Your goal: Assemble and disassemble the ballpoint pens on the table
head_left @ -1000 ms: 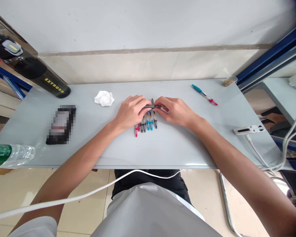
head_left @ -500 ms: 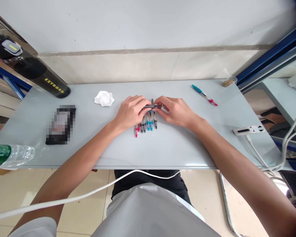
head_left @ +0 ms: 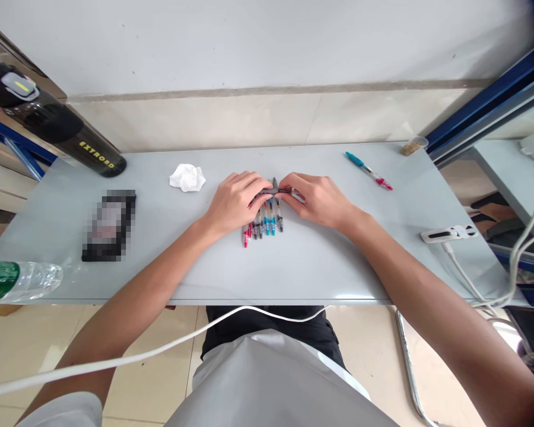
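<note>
My left hand [head_left: 235, 201] is closed, its thumb and fingertips pinching the dark end of a black pen [head_left: 267, 191]. From the other side my right hand [head_left: 318, 198] grips the clear end of this pen, which lies crosswise between the hands. Whether the pen is in one piece cannot be made out behind the fingers. Just beneath it, a row of several pens [head_left: 270, 224] with red, black and blue ends lies side by side on the grey table [head_left: 320, 267]. The upper parts of the row are partly covered by my hands.
A pen with a blue cap and red end [head_left: 368, 171] lies at the right. Further right are a small clear cup [head_left: 413, 146] and a white device with a cable [head_left: 447, 235]. Crumpled tissue [head_left: 187, 178], a blurred black object [head_left: 109, 225] and two bottles, one dark [head_left: 86, 142], are at left.
Almost nothing differs. Both hands keep their hold on the pen, and the view has shifted very slightly.
</note>
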The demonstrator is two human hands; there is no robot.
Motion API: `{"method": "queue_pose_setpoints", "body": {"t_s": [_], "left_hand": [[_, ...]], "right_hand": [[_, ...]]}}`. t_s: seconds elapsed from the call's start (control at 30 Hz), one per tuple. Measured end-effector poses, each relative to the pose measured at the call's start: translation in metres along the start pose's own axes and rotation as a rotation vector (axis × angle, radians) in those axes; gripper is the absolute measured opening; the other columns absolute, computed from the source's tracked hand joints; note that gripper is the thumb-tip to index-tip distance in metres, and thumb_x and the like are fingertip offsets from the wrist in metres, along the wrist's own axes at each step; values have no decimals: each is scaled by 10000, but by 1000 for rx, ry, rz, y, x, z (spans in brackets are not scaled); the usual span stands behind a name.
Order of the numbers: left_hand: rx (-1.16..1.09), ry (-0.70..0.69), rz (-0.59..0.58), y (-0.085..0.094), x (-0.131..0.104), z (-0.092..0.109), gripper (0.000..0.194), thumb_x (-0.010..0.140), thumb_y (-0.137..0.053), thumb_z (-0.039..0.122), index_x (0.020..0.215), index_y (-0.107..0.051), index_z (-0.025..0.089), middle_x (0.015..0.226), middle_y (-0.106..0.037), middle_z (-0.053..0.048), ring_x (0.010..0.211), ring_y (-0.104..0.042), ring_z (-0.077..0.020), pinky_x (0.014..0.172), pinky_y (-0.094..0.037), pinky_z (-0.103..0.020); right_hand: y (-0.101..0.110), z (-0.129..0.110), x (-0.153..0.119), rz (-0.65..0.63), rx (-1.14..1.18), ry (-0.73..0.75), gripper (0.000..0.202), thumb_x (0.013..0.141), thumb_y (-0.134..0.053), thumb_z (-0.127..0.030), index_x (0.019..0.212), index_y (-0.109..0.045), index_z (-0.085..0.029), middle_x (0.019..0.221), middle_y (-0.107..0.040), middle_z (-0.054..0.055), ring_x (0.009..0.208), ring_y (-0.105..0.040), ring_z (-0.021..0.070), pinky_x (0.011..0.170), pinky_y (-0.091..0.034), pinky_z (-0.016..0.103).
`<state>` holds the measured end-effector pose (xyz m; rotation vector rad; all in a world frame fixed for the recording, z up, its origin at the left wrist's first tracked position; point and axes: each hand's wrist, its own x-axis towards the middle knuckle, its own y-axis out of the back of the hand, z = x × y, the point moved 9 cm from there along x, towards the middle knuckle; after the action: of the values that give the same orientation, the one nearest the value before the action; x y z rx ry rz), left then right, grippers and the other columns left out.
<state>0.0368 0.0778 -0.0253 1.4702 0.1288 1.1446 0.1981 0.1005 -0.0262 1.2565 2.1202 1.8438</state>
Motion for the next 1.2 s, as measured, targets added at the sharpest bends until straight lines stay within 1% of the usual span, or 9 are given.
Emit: {"method": "queue_pose_setpoints", "body": {"t_s": [0.1,0.17,0.3,0.4,0.47,0.57,0.7,0.93,1.2], "left_hand": [[-4,4,2,0,0,0,190,1208,-592,342,1187,-739,224,1128,-829,-84,1037,-749,-280,904,-524,-439],[-3,1,-3,0,0,0,188,1207,-593,343,1187,-738,225,1127,-828,-85,1034,-748,-282,906,-522,-440],[5,-7,-5,0,0,2,177,1207,-593,331,1190,-733,224,1122,-827,-83,1035,-748,-282,909,-520,-437],[9,-16,2,1,0,2,178,1206,-600,337,1185,-735,223,1117,-825,-83,1034,-749,-281,906,-519,-432],[12,-16,6,1,0,1,184,1208,-594,340,1183,-735,224,1116,-826,-82,1024,-748,-278,902,-520,-433],[9,-13,9,1,0,1,191,1211,-583,337,1182,-735,225,1115,-826,-83,1016,-746,-278,899,-523,-436],[-5,15,-20,-1,0,-1,214,1216,-564,359,1189,-736,235,1129,-827,-93,1038,-750,-290,909,-524,-447],[-5,27,-47,-3,0,-1,211,1207,-592,367,1227,-743,221,1171,-831,-101,1078,-754,-298,943,-523,-450],[5,7,-34,-4,-1,-1,230,1208,-590,360,1246,-756,205,1168,-830,-100,1077,-756,-293,936,-524,-442]], "right_hand": [[-1,-2,1,-32,3,16,401,1254,-442,-497,1176,-737,-237,1029,-802,89,772,-658,214,661,-347,351],[-1,-1,1,-31,0,8,423,1254,-436,-518,1168,-743,-240,1028,-806,93,781,-671,217,662,-344,353],[1,0,1,-9,9,-16,297,1192,-585,-502,1196,-720,-238,1000,-821,74,789,-697,227,678,-387,336],[0,0,0,-17,6,-7,214,1181,-591,-413,1184,-705,-232,998,-818,64,787,-689,224,681,-389,335],[-1,-1,0,-33,-1,3,226,1198,-560,-407,1173,-702,-233,995,-809,63,787,-677,221,675,-370,341],[-2,0,1,-62,1,2,303,1226,-507,-458,1171,-708,-239,998,-797,71,781,-660,221,670,-348,349],[-3,0,1,-77,1,-7,360,1237,-470,-491,1181,-721,-240,1020,-804,84,782,-659,226,670,-342,355],[-2,-2,2,-59,-13,-3,345,1229,-495,-474,1199,-737,-230,1051,-816,88,808,-674,229,675,-354,360],[-1,-3,2,-50,-11,6,320,1225,-520,-455,1197,-737,-221,1044,-811,78,793,-660,216,673,-361,352]]}}
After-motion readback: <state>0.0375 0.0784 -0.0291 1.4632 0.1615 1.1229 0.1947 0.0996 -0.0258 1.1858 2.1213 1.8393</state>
